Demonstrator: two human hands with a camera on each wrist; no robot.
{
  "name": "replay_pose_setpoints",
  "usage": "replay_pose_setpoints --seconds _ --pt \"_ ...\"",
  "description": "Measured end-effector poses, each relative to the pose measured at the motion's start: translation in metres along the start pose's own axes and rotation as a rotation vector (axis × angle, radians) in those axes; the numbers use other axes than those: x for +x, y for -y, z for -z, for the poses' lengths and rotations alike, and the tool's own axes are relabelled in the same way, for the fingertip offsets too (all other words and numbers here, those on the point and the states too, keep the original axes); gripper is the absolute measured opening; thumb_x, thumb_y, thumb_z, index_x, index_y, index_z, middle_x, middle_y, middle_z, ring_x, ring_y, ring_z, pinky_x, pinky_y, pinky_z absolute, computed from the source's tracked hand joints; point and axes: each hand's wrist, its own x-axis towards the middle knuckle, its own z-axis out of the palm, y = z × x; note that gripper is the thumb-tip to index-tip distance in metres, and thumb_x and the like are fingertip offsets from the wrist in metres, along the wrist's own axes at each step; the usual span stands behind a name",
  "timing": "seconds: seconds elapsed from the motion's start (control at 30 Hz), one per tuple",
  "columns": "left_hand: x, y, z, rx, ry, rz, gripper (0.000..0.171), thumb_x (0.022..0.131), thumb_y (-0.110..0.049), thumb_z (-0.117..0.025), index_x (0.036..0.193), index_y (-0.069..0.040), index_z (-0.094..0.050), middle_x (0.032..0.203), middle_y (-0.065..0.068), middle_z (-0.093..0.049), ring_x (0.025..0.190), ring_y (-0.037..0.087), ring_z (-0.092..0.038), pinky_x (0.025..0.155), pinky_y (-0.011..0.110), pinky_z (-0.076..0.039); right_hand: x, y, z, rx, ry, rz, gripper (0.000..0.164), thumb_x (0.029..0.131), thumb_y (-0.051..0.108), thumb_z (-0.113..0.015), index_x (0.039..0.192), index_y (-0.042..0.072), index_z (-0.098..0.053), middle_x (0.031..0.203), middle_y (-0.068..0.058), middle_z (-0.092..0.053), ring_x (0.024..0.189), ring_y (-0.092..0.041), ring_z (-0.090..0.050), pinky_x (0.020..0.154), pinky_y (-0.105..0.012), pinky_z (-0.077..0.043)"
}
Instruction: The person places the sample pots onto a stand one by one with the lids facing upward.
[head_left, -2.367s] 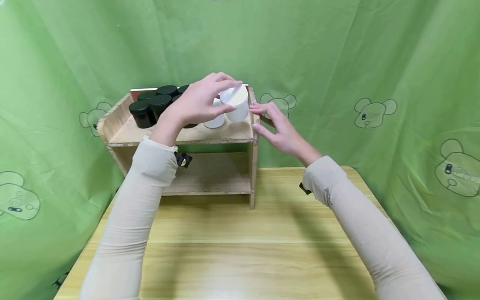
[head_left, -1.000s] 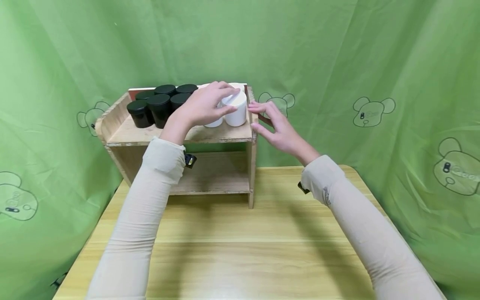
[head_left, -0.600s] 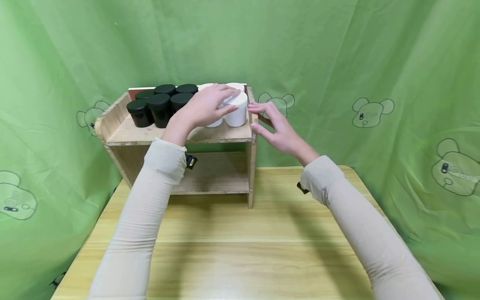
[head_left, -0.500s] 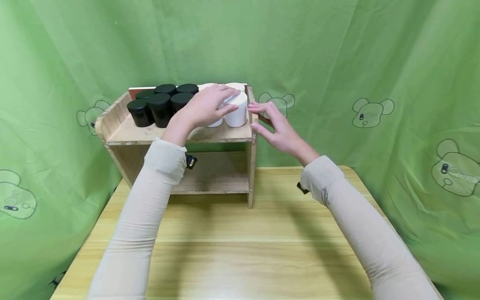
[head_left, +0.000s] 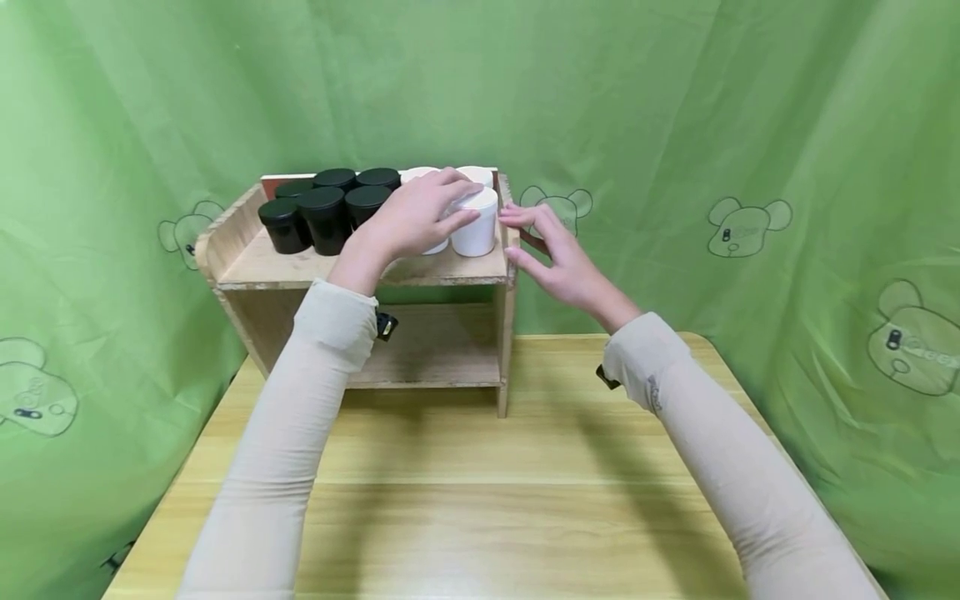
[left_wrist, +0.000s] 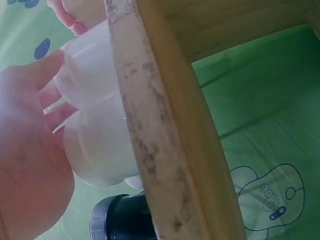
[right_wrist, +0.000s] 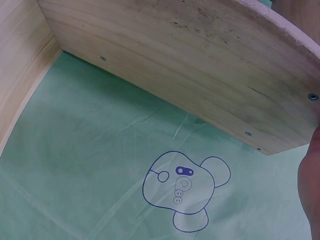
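Observation:
At the front right of the shelf's top board, a white lidded jar (head_left: pixel 474 232) stands upright. My left hand (head_left: pixel 408 218) holds it from the left, with the thumb on its near side and the fingers over the far side of the lid. In the left wrist view, the thumb (left_wrist: pixel 50 67) lies against this white jar, and another white jar (left_wrist: pixel 102 142) stands beside it near the palm. My right hand (head_left: pixel 562 258) touches the wooden shelf's right side panel (head_left: pixel 507 333) with its fingertips and thumb. Only a sliver of that hand shows in the right wrist view.
Several black lidded jars (head_left: pixel 324 221) fill the left and middle of the top board. More white jars (head_left: pixel 476 175) stand behind the held one, partly hidden by my left hand. The shelf stands at the back of a wooden table (head_left: pixel 450 500), before a green curtain (head_left: pixel 637 100).
The held white jar has come down onto the top board at the front right, with my left hand moving slightly right and down. My right hand stays at the side panel.

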Motion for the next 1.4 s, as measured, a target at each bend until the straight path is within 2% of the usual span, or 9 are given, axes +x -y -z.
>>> replay_pose_setpoints --seconds 0.27,0.57,0.87,1.0,1.1,1.2,1.3,1.4 --pt "0.001 -0.001 0.001 -0.013 0.001 0.013 0.056 0.109 -0.042 -0.049 0.155 -0.010 -0.048 0.152 0.013 -0.051 0.140 0.032 -0.050 0.120 0.046 -0.038 0.000 -0.001 0.000 -0.007 -0.001 -0.012 0.044 0.100 0.006 -0.065 0.142 0.002 -0.053 0.149 -0.015 -0.043 0.150 -0.024 -0.039 0.124 -0.033 -0.035" --pt "0.003 0.000 -0.003 -0.006 -0.009 0.024 0.056 0.109 -0.044 -0.048 0.156 -0.013 -0.047 0.155 0.012 -0.049 0.144 0.031 -0.046 0.123 0.047 -0.035 -0.001 0.012 0.000 0.017 -0.001 -0.024 0.043 0.100 -0.002 -0.060 0.141 -0.009 -0.050 0.149 -0.025 -0.040 0.150 -0.035 -0.037 0.125 -0.042 -0.032" --pt "-0.001 0.000 -0.005 0.014 -0.022 0.029 0.057 0.109 -0.046 -0.046 0.158 -0.015 -0.045 0.158 0.010 -0.048 0.146 0.032 -0.045 0.123 0.049 -0.034 0.001 -0.003 0.000 -0.010 -0.005 -0.004 0.044 0.100 0.005 -0.064 0.142 0.000 -0.053 0.151 -0.015 -0.043 0.149 -0.025 -0.040 0.124 -0.034 -0.035" --pt "-0.004 0.001 -0.008 0.008 -0.027 0.029 0.060 0.109 -0.049 -0.045 0.159 -0.016 -0.043 0.160 0.010 -0.046 0.148 0.032 -0.043 0.125 0.049 -0.032 -0.001 -0.002 0.000 -0.036 0.008 0.006 0.044 0.101 0.007 -0.065 0.143 0.002 -0.053 0.153 -0.014 -0.044 0.150 -0.024 -0.039 0.124 -0.036 -0.035" --pt "-0.007 0.000 -0.010 -0.007 -0.050 0.023 0.061 0.109 -0.050 -0.045 0.160 -0.017 -0.041 0.161 0.010 -0.044 0.150 0.030 -0.040 0.126 0.047 -0.030 -0.003 0.003 0.004 -0.100 0.043 -0.010 0.046 0.102 0.012 -0.064 0.146 0.006 -0.052 0.157 -0.012 -0.044 0.152 -0.024 -0.036 0.125 -0.041 -0.034" --pt "-0.015 -0.003 -0.010 -0.040 -0.104 0.018 0.061 0.108 -0.051 -0.045 0.161 -0.021 -0.040 0.162 0.008 -0.043 0.151 0.026 -0.037 0.126 0.045 -0.030 -0.005 0.010 0.011 -0.197 0.095 -0.030 0.051 0.102 0.019 -0.066 0.150 0.012 -0.050 0.162 -0.008 -0.042 0.154 -0.026 -0.035 0.126 -0.049 -0.030" --pt "-0.029 -0.005 -0.009 -0.050 -0.173 -0.011 0.059 0.108 -0.050 -0.048 0.161 -0.024 -0.040 0.162 0.006 -0.043 0.151 0.025 -0.037 0.127 0.044 -0.029 -0.007 0.017 0.016 -0.315 0.143 -0.037 0.059 0.101 0.026 -0.068 0.155 0.017 -0.046 0.164 -0.006 -0.039 0.153 -0.030 -0.035 0.125 -0.058 -0.029" --pt "-0.045 -0.006 -0.011 -0.010 -0.240 -0.058 0.058 0.107 -0.047 -0.051 0.159 -0.022 -0.043 0.161 0.005 -0.046 0.150 0.026 -0.038 0.130 0.041 -0.023 -0.013 0.022 0.017 -0.426 0.160 -0.028 0.067 0.100 0.031 -0.069 0.159 0.021 -0.040 0.167 -0.005 -0.035 0.153 -0.033 -0.034 0.122 -0.063 -0.030"
